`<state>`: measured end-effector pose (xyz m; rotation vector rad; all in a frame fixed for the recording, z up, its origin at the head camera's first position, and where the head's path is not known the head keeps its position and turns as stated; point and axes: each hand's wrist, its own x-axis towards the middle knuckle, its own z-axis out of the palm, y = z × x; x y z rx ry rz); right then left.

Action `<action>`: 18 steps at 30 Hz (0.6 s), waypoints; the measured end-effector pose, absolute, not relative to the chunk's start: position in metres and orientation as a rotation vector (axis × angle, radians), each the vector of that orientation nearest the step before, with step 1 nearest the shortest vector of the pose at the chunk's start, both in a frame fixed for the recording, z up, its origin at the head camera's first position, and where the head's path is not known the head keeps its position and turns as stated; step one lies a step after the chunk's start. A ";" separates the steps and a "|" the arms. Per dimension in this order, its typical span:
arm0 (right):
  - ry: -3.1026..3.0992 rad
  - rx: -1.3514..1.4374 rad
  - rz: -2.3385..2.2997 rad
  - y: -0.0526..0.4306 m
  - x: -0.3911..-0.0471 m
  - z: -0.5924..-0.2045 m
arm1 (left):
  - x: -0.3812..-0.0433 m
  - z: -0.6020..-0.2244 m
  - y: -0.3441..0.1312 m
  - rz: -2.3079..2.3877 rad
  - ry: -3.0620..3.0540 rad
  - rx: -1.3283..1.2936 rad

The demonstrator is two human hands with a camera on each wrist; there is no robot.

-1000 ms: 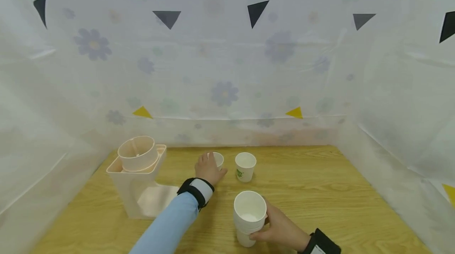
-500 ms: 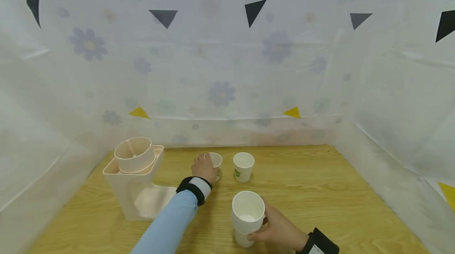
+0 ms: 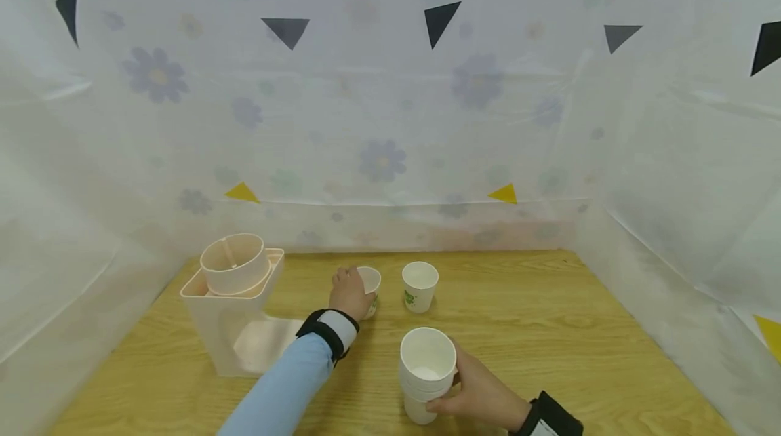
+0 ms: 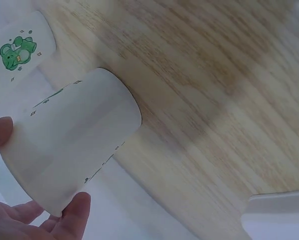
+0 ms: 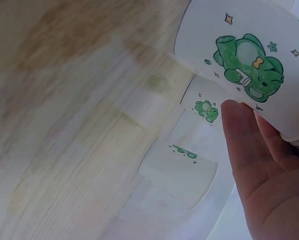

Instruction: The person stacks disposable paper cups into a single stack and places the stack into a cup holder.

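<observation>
My left hand point(image 3: 350, 293) reaches to the back of the table and pinches a white paper cup point(image 4: 72, 135) by its rim, thumb on one side and fingers on the other. Just right of it, a second paper cup point(image 3: 419, 287) with a green bear print stands upright. Nearer the front, my right hand point(image 3: 478, 385) grips a stack of paper cups point(image 3: 427, 365) from the right side. Several rims show in the stack, and its mouth faces up. A green bear is printed on the stack's outside in the right wrist view.
A pale pink plastic stand point(image 3: 228, 327) with a round cup-like part point(image 3: 236, 266) on top occupies the left of the wooden table point(image 3: 549, 327). White flowered sheeting point(image 3: 384, 110) hangs behind and on both sides.
My left hand has closed its fingers onto the back cup's rim, and that cup has shifted slightly toward me. The right hand and its stack stay in place.
</observation>
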<state>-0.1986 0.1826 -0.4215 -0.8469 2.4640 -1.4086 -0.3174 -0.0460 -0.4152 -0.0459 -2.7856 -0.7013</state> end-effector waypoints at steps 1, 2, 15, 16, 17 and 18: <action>2.464 -0.848 -1.411 0.183 -0.199 -0.422 | -0.317 -0.415 -0.047 -0.714 -2.795 -0.047; 2.465 -0.849 -1.412 0.183 -0.199 -0.422 | -0.316 -0.415 -0.048 -0.726 -2.804 -0.047; 2.462 -0.841 -1.408 0.183 -0.204 -0.425 | -0.310 -0.406 -0.062 -0.865 -2.865 -0.055; 2.463 -0.840 -1.404 0.183 -0.204 -0.425 | -0.309 -0.404 -0.063 -0.885 -2.863 -0.061; 2.464 -0.840 -1.402 0.184 -0.204 -0.425 | -0.307 -0.401 -0.064 -0.904 -2.863 -0.068; 2.464 -0.839 -1.401 0.184 -0.204 -0.425 | -0.306 -0.398 -0.065 -0.927 -2.861 -0.076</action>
